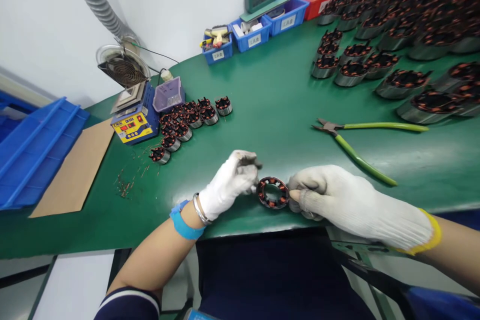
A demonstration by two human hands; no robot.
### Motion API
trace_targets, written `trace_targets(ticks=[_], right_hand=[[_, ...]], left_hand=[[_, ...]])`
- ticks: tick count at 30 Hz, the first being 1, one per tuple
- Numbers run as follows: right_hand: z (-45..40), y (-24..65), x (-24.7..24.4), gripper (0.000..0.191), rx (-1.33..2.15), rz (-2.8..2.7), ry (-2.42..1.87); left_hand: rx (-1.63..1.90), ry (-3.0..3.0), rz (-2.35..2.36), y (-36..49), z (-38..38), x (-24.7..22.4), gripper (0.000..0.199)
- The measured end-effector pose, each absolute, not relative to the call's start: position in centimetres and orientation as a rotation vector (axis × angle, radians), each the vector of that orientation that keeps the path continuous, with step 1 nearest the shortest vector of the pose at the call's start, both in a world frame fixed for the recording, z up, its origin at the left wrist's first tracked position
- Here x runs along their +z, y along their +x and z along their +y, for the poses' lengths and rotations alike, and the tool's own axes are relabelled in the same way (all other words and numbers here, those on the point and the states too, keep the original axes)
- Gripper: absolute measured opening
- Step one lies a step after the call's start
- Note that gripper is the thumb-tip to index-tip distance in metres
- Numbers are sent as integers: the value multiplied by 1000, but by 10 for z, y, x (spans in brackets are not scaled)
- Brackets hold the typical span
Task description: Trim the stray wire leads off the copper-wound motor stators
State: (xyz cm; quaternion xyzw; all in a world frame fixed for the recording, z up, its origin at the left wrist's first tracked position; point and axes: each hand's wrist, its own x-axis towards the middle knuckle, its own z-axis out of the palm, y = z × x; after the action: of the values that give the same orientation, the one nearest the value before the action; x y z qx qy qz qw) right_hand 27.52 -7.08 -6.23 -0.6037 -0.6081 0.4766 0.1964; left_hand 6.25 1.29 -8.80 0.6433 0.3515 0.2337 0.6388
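Near the front edge of the glossy green counter [262,110], the right hand [330,192], in a white knit glove with a yellow cuff, pinches a dark ring wound with copper wire [272,203] by its three-o'clock rim. Just off the ring's nine o'clock is the white-gloved left hand [232,182], fingers half curled, though from here I can't tell whether they grip anything. Steel-headed pliers with long green handles [369,126] lie spread at two o'clock.
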Motion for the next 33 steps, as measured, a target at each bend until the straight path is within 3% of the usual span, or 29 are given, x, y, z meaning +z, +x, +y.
trace_targets(ticks=[3, 5, 11, 14, 18, 20, 23, 25, 30, 33], right_hand=[[-73, 278, -60, 39, 1309, -1691, -1638], [-75, 278, -59, 41, 1382, -1598, -1595], [-73, 277, -47, 56, 1619, -1197, -1475], [-73, 278, -38, 65, 1609, -1227, -1483], [-79, 282, -33, 66, 1403, -1490, -1558], [-82, 283, -34, 60, 1252, -1653, -1561], [-82, 284, -38, 49, 1080, -1766, -1563], [-80, 283, -42, 46, 1135, -1707, -1584], [-75, 278, -49, 45, 1544, -1268, -1509], [-76, 276, -50, 48, 1657, -1150, -1431]], left_hand=[[91, 1279, 716, 59, 13, -76, 60], [16, 1237, 652, 59, 7, -74, 61], [785, 1845, 552, 63, -15, -84, 40], [867, 2138, 477, 61, -22, -86, 36], [967, 1915, 719, 59, -22, -85, 47], [778, 1684, 774, 60, -15, -85, 55], [60, 1195, 536, 63, -3, -87, 85], [-125, 1005, 426, 63, 0, -87, 85], [502, 1418, 392, 58, -10, -80, 72], [843, 1985, 246, 54, -19, -79, 37]])
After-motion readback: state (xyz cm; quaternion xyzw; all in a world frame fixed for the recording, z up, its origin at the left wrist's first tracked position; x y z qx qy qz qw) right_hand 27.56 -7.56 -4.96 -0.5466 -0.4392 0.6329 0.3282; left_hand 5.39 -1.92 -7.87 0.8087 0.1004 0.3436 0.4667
